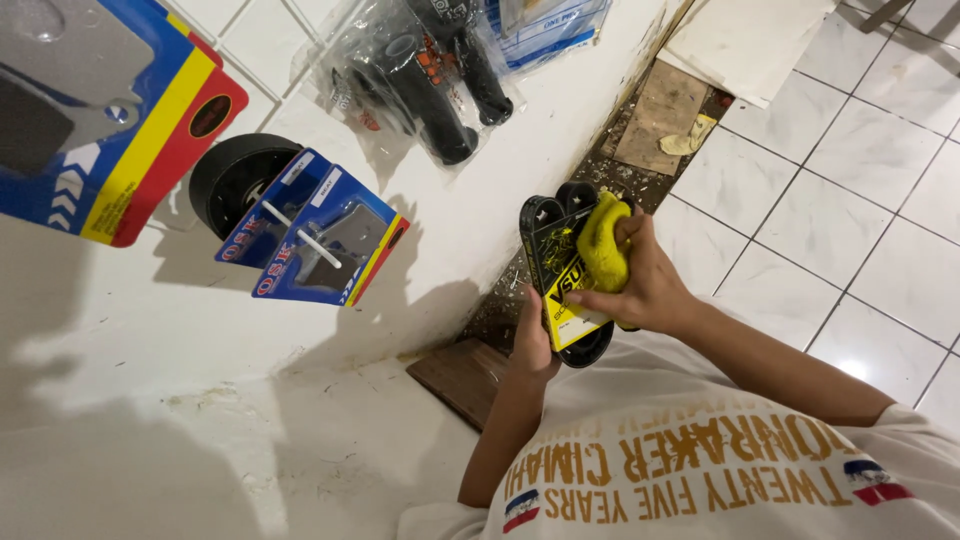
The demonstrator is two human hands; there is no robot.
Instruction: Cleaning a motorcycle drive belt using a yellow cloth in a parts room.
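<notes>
Left hand (533, 345) grip holds black-and-yellow packaged part (562, 270) from below; right hand (645, 285) grip presses yellow cloth (603, 240) against it.

Left hand (533, 345): grips the lower edge of a black and yellow packaged part (560, 275), holding it upright.
Right hand (648, 285): presses a yellow cloth (603, 240) against the package's front.
Wall (480, 200): white, hung with blue carded packs (310, 240), a black roller (235, 175) and bagged black handlebar grips (430, 75).
Floor (850, 200): white tiles, debris along the wall's foot.
</notes>
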